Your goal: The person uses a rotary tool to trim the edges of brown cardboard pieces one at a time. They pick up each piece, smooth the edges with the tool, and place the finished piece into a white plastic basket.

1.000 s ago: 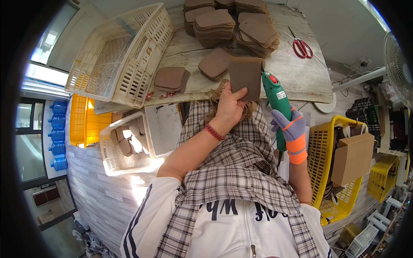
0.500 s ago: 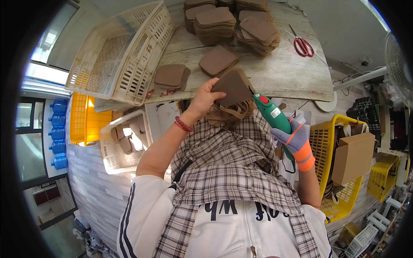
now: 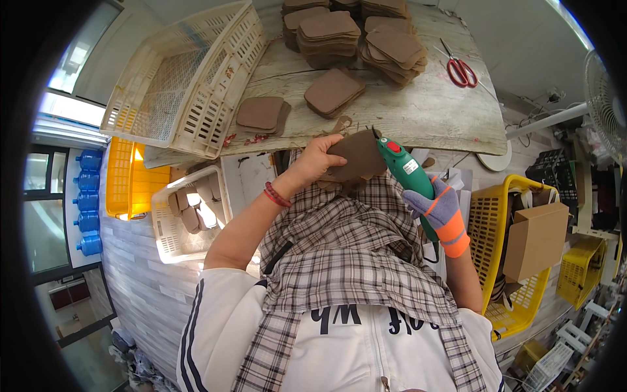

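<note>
Two hands engaged: your left hand (image 3: 318,159) grips the brown leather piece (image 3: 358,155) at the surface's (image 3: 418,114) near edge; your gloved right hand (image 3: 439,208) clasps the green hot-glue gun (image 3: 406,168). Steady the nozzle against the piece's edge.

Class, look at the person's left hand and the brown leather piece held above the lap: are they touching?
Touching. The head view shows the left hand gripping the brown leather piece, fingers wrapped over its left edge with no gap.
</note>
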`<state>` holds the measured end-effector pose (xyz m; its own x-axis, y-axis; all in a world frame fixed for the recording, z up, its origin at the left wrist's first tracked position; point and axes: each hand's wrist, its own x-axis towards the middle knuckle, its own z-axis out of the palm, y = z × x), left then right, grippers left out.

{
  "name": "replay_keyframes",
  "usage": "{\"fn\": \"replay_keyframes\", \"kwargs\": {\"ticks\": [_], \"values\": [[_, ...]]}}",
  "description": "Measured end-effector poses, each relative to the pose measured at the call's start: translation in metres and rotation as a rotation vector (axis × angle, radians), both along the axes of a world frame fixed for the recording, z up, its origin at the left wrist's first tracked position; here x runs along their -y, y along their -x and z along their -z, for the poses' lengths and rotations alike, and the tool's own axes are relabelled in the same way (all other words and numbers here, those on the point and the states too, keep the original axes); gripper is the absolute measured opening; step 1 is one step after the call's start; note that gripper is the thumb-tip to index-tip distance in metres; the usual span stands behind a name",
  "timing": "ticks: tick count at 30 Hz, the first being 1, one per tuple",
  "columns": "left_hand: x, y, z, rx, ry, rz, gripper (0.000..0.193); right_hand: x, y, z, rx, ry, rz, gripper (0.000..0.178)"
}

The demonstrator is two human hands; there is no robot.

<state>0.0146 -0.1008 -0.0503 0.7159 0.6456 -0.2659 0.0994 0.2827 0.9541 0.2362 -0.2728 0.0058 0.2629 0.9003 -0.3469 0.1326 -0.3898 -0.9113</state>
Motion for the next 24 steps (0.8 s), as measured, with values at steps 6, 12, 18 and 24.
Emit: {"fn": "replay_keyframes", "kwargs": {"ticks": [6,12,18,24], "values": [[-0.015,0.011,-0.007,-0.102,-0.285,-0.033,0.027,0.003,-0.004,0.001,-0.031,0.027,-0.050,0.043],[-0.027,0.022,-0.003,0.112,-0.137,-0.217,0.020,0.004,-0.004,0.007,-0.081,0.062,-0.076,0.043],[-0.027,0.022,-0.008,0.095,-0.063,-0.225,0.016,0.002,0.003,-0.001,-0.112,0.084,-0.108,0.044],[-0.022,0.020,-0.011,-0.017,-0.124,-0.127,0.016,0.001,0.007,0.003,-0.112,0.072,-0.118,0.045]]}}
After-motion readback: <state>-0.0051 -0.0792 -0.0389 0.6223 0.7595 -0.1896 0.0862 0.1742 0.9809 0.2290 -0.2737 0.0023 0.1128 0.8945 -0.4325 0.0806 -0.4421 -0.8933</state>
